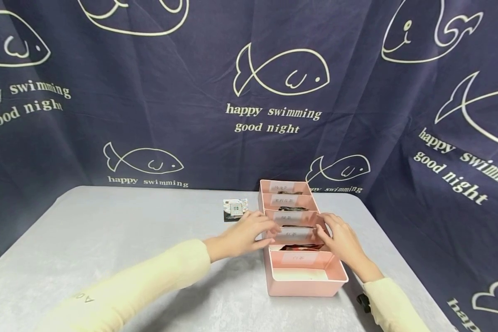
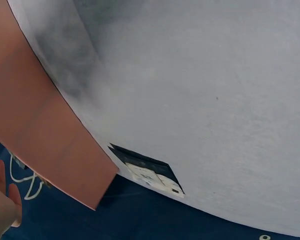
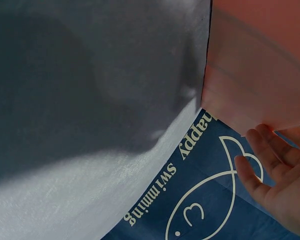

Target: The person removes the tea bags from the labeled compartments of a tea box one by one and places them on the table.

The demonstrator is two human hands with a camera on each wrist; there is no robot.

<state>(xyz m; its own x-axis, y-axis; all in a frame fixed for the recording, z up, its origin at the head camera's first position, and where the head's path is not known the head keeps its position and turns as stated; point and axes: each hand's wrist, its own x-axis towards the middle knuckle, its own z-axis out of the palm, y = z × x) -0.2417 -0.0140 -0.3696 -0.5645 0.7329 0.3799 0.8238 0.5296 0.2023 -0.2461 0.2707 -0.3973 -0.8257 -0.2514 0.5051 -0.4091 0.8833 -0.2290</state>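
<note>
A long pink divided box (image 1: 307, 289) stands on the table, with printed labels on its dividers. Dark packets (image 1: 292, 209) lie in several of its rear compartments, and a red packet (image 1: 302, 247) lies behind the front divider. The front compartment shows a bare bottom. My left hand (image 1: 246, 234) is over the box's left rim, fingers loosely bent, with nothing visible in it. On the opposite side, my right hand (image 1: 343, 240) has its fingertips at the right rim. The right wrist view shows its relaxed fingers (image 3: 251, 177) spread beside the box wall.
A flat dark-and-white packet (image 1: 235, 210) lies on the table left of the box's far end. A small black object (image 1: 363, 303) sits near the right sleeve. Navy fish-print cloth (image 1: 207, 92) hangs behind and at both sides of the grey table (image 1: 120, 221).
</note>
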